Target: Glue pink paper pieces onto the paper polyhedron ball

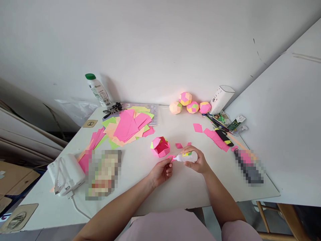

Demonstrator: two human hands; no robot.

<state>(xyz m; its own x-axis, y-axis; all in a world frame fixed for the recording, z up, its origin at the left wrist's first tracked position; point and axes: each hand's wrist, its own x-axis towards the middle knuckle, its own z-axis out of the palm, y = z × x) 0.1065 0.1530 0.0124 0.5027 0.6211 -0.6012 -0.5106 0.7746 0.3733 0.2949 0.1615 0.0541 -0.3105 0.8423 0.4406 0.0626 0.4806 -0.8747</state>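
Grip: right hand [198, 162] closed around a small glue bottle [187, 156]; left hand [162, 171] pinches a pink paper piece [172, 157] in its fingertips.
Glue bottle: white, with a green-and-yellow label, held sideways, nozzle at the piece.
Just beyond the grip: half-built paper ball [160, 146], pink with a green facet, open on top, on the table [175, 190].
Further left: paper stack [127, 127] of pink, peach and green sheets.
Far behind: four finished balls [190, 103].
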